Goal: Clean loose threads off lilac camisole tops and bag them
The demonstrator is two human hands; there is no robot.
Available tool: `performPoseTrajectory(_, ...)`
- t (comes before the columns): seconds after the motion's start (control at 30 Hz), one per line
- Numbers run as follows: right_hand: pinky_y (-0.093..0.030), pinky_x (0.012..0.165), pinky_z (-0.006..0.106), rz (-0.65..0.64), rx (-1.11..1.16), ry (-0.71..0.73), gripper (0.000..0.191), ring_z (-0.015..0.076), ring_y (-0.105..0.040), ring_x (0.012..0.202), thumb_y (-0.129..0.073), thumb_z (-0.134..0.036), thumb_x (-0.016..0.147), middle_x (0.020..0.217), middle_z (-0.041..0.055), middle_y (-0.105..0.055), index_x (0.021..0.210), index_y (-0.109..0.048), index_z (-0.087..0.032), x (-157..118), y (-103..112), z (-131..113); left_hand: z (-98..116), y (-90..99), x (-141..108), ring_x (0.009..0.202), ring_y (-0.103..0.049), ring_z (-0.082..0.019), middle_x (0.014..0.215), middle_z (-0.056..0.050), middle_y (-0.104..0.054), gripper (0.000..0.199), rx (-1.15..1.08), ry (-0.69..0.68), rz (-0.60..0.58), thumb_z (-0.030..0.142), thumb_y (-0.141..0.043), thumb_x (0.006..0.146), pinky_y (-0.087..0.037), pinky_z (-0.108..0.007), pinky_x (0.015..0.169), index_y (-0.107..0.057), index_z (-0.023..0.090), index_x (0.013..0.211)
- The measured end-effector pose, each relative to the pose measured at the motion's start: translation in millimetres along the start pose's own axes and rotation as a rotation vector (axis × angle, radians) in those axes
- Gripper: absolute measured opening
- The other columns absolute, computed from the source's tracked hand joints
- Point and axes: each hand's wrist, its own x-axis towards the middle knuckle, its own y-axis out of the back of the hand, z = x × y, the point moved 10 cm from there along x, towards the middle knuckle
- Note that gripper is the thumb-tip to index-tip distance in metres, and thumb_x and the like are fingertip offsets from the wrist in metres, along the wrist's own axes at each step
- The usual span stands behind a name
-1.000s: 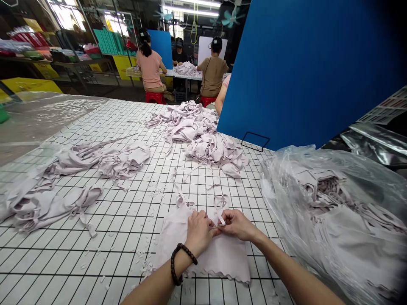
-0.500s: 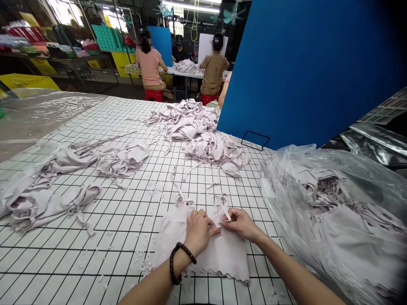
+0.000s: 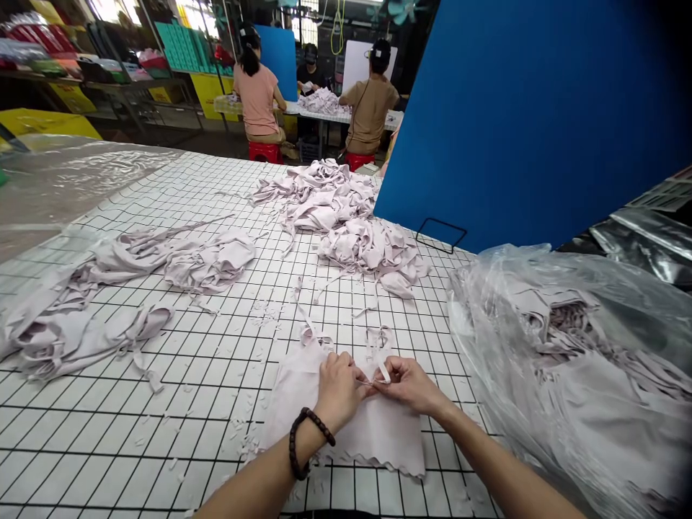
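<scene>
A pale pink-grey camisole point(image 3: 386, 436) lies flat in front of me, its thin straps toward the far side and its wavy hem near me. My left hand point(image 3: 339, 388), with a dark beaded bracelet point(image 3: 298, 440) at the wrist, is closed on the top edge near the middle. Beside it, my right hand point(image 3: 409, 386) pinches the same edge at the foot of the right strap point(image 3: 385, 371). The fingertips of both hands almost meet, and the small spot between them is partly hidden.
Heaps of similar garments lie at the far middle point(image 3: 329, 194) and left point(image 3: 210, 263) of the grid-patterned table point(image 3: 178, 447). A clear plastic bag point(image 3: 486, 303) of folded garments stands right. Behind it rises a blue panel point(image 3: 519, 122). White scraps point(image 3: 267, 310) are scattered about. Several people sit beyond.
My hands have drawn slightly closer together at the camisole's top edge, the fingertips now nearly touching. The camera view has shifted a little.
</scene>
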Motion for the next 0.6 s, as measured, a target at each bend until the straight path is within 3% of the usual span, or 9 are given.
performPoseTrajectory(0.33, -0.031, 0.054, 0.022, -0.067, -0.232, 0.160, 0.020, 0.0094, -0.038, 0.058, -0.057, -0.013, 0.069, 0.062, -0.0045, -0.048, 0.061, -0.039, -0.019, -5.5, -3.1, -27.7, -1.0, -0.9, 1.6, 0.092, -0.043, -0.021, 0.089, -0.003, -0.056, 0.035, -0.052, 0.003, -0.020, 0.058, -0.055, 0.079, -0.031, -0.036, 0.077, -0.072, 0.029, 0.073)
performPoseTrajectory(0.6, -0.027, 0.052, 0.022, -0.043, -0.207, 0.150, 0.022, 0.0093, -0.034, 0.057, -0.057, -0.015, 0.071, 0.060, -0.0051, -0.042, 0.060, -0.038, -0.019, -0.7, 13.9, -36.1, 0.0, -0.1, 0.9, 0.093, -0.044, -0.021, 0.088, -0.002, -0.056, 0.031, -0.062, 0.018, -0.033, 0.058, -0.063, 0.072, -0.031, -0.036, 0.078, -0.072, 0.029, 0.072)
